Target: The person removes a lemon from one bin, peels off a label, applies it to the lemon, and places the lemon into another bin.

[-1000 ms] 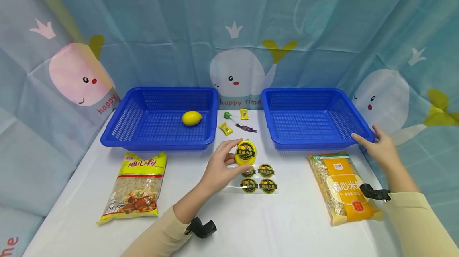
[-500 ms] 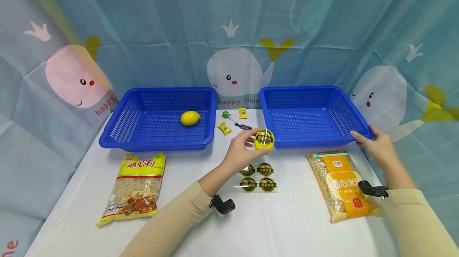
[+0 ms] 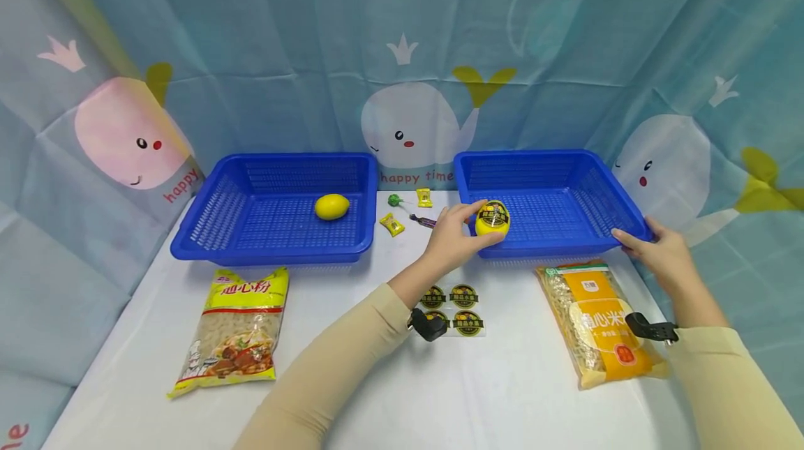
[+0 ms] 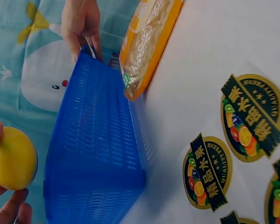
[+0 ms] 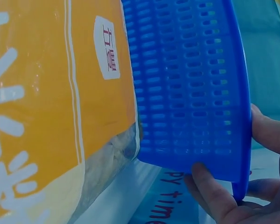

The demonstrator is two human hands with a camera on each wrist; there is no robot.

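Note:
My left hand [image 3: 457,235] holds a yellow lemon [image 3: 493,219] with a dark round sticker on it, just over the front left rim of the right blue basket [image 3: 597,174]. In the left wrist view the lemon [image 4: 11,158] sits against my fingertips beside the basket's wall [image 4: 95,154]. My right hand [image 3: 653,251] grips the front right corner of that basket; the right wrist view shows its fingers [image 5: 214,198] curled round the rim [image 5: 240,116]. A clear sheet of round fruit stickers [image 3: 458,310] lies on the white table under my left forearm.
The left blue basket [image 3: 207,227] holds a second lemon [image 3: 331,206]. Small wrapped candies [image 3: 394,225] and a green lollipop [image 3: 396,200] lie between the baskets. A yellow pasta bag [image 3: 237,328] lies front left, an orange pasta bag [image 3: 599,321] front right. A whale-print cloth hangs behind.
My left hand has carried the stickered lemon from above the sticker sheet up and right to the right basket's front edge. My right hand has stayed on the basket corner.

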